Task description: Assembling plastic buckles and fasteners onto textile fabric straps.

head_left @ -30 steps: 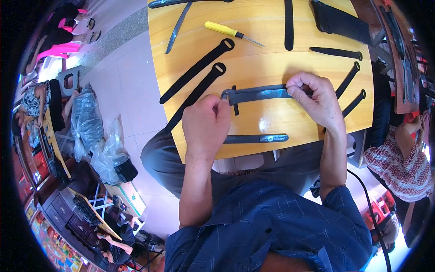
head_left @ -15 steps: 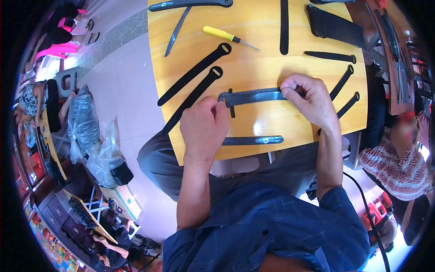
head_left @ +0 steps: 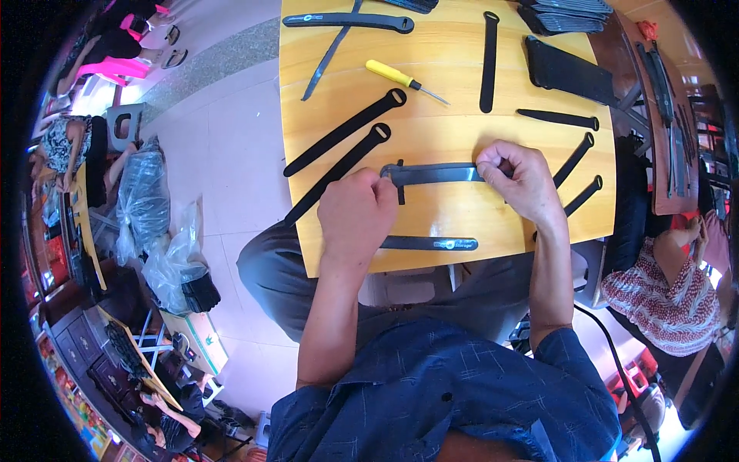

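A dark, glossy strap (head_left: 439, 174) stretches sideways between my two hands, above the wooden tabletop. My left hand (head_left: 356, 214) is closed at its left end, where a looped tip shows beside the fingers. My right hand (head_left: 519, 183) pinches the other end between thumb and bent fingers. A short black bar (head_left: 401, 194) sits crosswise by the strap's left end; I cannot tell whether it is attached. Nearer to me lies another strap (head_left: 431, 243) with a pale printed mark. Two black straps with slotted heads (head_left: 346, 132) lie slanting beyond my left hand.
A yellow-handled screwdriver (head_left: 391, 73) lies farther back on the table (head_left: 454, 131). More black straps (head_left: 489, 65) are spread around, with a flat black bundle (head_left: 570, 71) and a stack (head_left: 566, 15) at the far right. Plastic-wrapped bags (head_left: 144, 204) stand on the floor at left; other people sit on both sides.
The view has shifted slightly, so the far stack shows more. Both hands keep hold of the strap, which looks about as stretched as before.
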Motion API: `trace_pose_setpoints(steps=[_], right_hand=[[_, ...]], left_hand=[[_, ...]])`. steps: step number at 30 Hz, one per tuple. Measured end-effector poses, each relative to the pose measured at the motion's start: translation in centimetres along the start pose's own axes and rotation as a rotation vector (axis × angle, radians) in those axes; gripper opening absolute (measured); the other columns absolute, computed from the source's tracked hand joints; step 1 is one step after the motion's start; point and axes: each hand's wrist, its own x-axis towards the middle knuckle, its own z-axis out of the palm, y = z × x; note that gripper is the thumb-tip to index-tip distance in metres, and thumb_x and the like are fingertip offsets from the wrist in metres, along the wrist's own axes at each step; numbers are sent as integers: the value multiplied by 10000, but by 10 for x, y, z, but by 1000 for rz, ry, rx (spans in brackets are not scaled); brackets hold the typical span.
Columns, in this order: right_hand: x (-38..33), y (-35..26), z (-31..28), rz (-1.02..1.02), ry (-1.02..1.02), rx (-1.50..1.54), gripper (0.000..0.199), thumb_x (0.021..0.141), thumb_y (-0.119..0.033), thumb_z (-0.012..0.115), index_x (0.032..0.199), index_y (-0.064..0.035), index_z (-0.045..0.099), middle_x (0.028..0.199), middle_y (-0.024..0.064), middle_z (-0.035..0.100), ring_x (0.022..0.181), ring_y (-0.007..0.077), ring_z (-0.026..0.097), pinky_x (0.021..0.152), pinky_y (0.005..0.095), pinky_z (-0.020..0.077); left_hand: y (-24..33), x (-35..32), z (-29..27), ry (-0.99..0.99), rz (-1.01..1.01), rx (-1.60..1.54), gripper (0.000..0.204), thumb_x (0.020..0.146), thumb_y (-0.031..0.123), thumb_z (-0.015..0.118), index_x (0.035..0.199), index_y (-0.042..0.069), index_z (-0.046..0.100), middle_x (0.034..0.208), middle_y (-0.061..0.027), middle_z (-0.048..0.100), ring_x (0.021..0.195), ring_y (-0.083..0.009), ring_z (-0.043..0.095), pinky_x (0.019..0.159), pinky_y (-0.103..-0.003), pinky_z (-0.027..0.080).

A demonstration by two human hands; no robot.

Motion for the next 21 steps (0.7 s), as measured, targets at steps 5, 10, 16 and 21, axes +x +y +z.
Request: trace_pose_setpoints(steps=[5,10,16,21], right_hand=[[2,-5,2,-3,9,-33,55,922,-40,684,901,9,669,730,-53,598,658,15,495,582,200,410],[2,-2,4,14,12,0,42,920,-27,684,918,13,671,753,-50,608,674,19,506,599,202,422],[3,-1,3,12,10,16,46,922,-31,682,916,14,673,755,-30,630,681,31,542,612,213,453],[4,-1,1,28,11,-14,67,916,-48,691,890,12,678,727,-11,640,670,37,557,609,227,469]], left_hand=[[0,0,-1,9,19,33,220,862,189,595,739,27,677,695,-203,667,682,-422,666,657,-517,538],[1,-1,-3,25,15,12,215,862,180,591,747,27,688,737,-194,682,707,-411,674,668,-513,540],[-1,0,-1,6,22,25,203,861,179,598,766,33,703,750,-187,689,714,-397,681,672,-507,546],[-3,0,1,12,14,54,218,863,199,591,780,34,706,742,-195,687,727,-404,689,692,-511,559]])
